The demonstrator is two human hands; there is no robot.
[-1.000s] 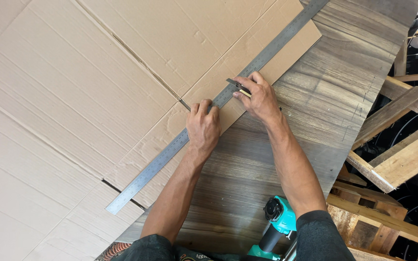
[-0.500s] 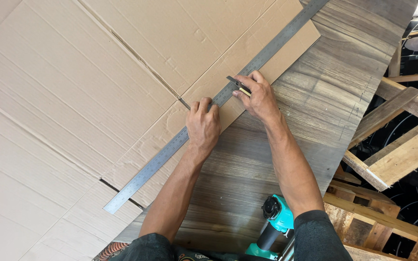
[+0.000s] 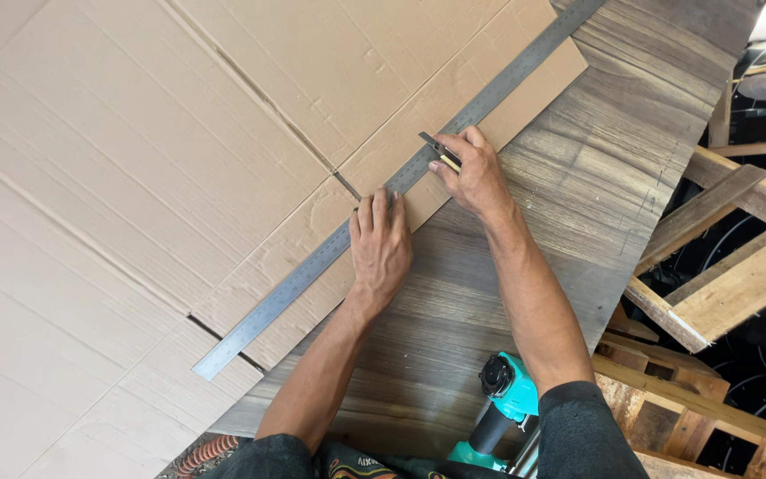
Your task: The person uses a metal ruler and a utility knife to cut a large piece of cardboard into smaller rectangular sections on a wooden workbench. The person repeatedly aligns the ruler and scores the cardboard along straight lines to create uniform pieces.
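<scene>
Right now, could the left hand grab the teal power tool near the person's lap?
Probably yes. The left hand lies flat on the metal ruler, holding nothing, and only bare wooden board lies between it and the teal power tool. It would have to let go of the ruler.

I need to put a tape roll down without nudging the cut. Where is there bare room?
Bare cardboard spreads wide on the far side of the ruler. Bare wood lies beyond the right hand, toward the pallets. It is crowded along the ruler, where the left hand presses it and the right holds the knife, and near the drill.
</scene>
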